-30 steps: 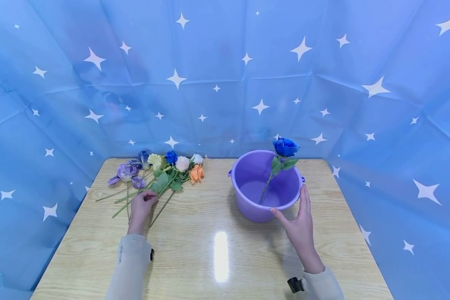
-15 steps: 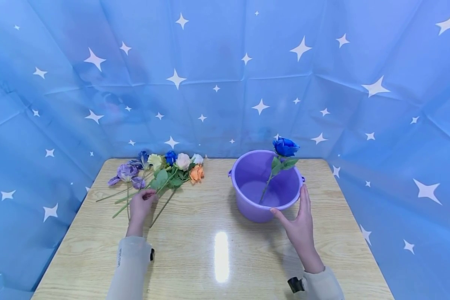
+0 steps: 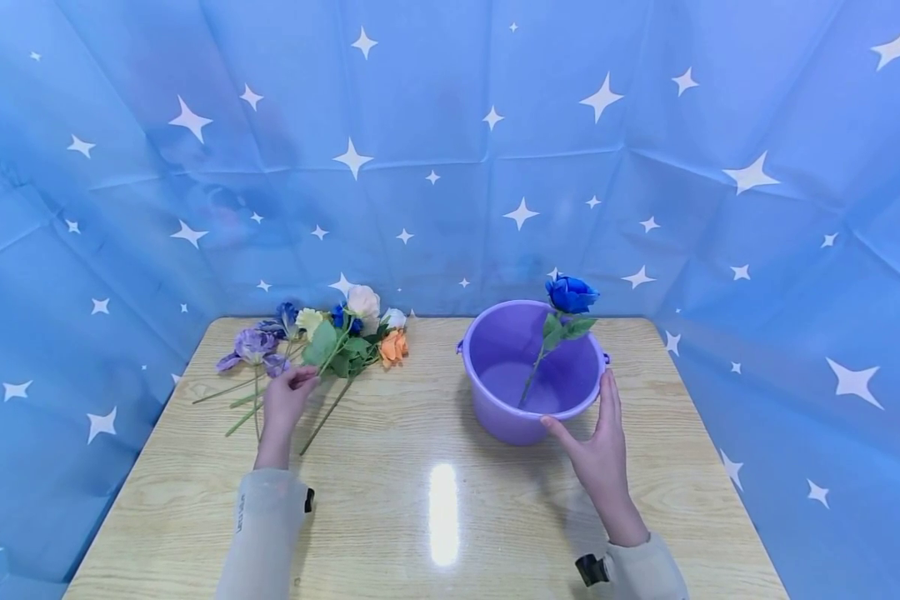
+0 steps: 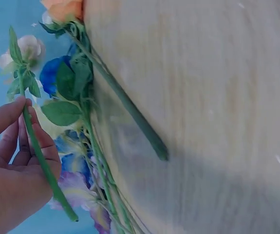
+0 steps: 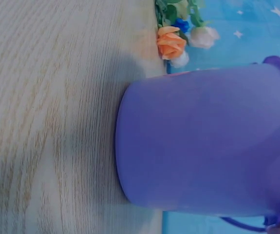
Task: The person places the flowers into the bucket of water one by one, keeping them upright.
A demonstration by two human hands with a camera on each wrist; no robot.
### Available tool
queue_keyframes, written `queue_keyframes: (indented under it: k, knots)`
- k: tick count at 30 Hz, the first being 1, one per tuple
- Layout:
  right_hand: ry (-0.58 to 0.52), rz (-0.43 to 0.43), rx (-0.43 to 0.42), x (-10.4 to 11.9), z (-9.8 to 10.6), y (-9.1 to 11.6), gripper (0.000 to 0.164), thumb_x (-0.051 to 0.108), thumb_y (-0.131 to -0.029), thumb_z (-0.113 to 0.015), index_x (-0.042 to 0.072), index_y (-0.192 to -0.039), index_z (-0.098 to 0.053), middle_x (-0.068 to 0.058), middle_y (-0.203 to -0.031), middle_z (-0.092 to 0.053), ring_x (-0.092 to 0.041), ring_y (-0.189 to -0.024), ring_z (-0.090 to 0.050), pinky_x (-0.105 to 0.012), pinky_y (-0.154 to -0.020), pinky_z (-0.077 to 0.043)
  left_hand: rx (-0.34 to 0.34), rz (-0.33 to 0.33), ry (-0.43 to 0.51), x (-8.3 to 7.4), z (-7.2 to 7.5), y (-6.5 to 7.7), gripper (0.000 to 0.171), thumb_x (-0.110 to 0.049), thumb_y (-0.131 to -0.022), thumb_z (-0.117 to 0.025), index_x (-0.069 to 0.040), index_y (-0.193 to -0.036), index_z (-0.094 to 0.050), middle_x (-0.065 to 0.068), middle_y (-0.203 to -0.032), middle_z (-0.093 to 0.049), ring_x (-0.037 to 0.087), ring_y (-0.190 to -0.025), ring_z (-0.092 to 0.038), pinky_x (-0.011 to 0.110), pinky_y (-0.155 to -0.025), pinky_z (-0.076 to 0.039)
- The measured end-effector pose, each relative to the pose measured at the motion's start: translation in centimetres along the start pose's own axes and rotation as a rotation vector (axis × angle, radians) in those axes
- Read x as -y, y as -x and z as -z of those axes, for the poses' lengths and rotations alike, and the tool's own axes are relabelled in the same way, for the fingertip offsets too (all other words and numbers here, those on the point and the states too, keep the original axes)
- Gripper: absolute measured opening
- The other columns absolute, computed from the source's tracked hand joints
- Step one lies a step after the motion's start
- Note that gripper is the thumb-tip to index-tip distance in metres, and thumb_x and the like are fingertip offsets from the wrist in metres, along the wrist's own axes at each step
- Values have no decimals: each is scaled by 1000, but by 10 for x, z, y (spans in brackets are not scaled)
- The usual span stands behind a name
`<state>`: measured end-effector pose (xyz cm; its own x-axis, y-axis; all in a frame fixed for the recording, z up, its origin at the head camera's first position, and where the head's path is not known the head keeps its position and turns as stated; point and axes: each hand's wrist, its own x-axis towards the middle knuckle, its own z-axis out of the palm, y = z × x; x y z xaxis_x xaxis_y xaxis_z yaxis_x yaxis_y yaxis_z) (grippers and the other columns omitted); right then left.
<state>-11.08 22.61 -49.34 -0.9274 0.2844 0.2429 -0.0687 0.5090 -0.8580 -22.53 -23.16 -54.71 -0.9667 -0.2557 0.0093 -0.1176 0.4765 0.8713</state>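
Note:
In the head view my left hand (image 3: 288, 404) pinches the green stem of a pale pink rose (image 3: 363, 302). The left wrist view shows that stem (image 4: 35, 139) between thumb and fingers, its cut end hanging free below the hand. My right hand (image 3: 596, 450) rests against the near right rim of a purple bucket (image 3: 506, 429), thumb and straight fingers spread along it. A blue rose (image 3: 572, 295) leans inside the bucket, its bloom above the rim. In the right wrist view the bucket's side (image 5: 203, 141) fills much of the picture.
At the table's back left lie an orange rose (image 3: 393, 347), a white flower (image 3: 394, 318), a yellow flower (image 3: 310, 322), a purple iris (image 3: 253, 343) and blue blooms, stems crossing. A blue star-patterned cloth (image 3: 435, 225) hangs behind the wooden table (image 3: 375, 500).
My left hand has raised the pale pink rose off the pile, its bloom now higher and in front of the cloth. The right hand and bucket have stayed put.

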Motion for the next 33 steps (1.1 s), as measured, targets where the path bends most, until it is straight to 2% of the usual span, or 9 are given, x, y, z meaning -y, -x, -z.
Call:
queue_keyframes:
  k: [3,6,10,16,33]
  knots:
    - [-2,-2,3,0,0,0,114,25,-77,-87,15,-161,-10,-5,-169,-8,-28,-156,-12,-58,-124,-20,-3,-12,56,-7,-2,1,25,-9,-92,-71,2,-115,-70,24,-115,-70,-16,-74,-54,2,-71,-45]
    - [-3,-5,5,-1,0,0,114,26,-78,-86,16,-161,-10,-1,-169,-7,-27,-156,-11,-58,-124,-20,-19,-29,108,-14,-5,2,25,-7,-90,-73,2,-113,-71,24,-113,-71,-17,-73,-56,3,-70,-47]
    - [-3,-8,6,-2,0,0,114,26,-78,-86,17,-161,-9,-1,-169,-7,-27,-156,-11,-58,-124,-20,-28,-33,105,-25,-9,2,25,-9,-89,-74,0,-113,-72,21,-111,-73,-15,-74,-57,3,-70,-49]
    - [-5,-8,5,-2,0,0,114,26,-78,-87,17,-161,-10,-2,-169,-7,-27,-156,-12,-57,-124,-20,1,-16,103,-40,-15,1,25,-13,-90,-73,-6,-114,-73,17,-111,-73,-12,-76,-59,6,-71,-50]
    - [-1,3,7,-2,0,0,113,26,-79,-86,17,-161,-9,0,-169,-6,-27,-156,-12,-59,-124,-20,25,-125,175,-79,-35,0,22,-11,-89,-75,-4,-110,-75,19,-108,-74,-8,-76,-59,9,-69,-50]
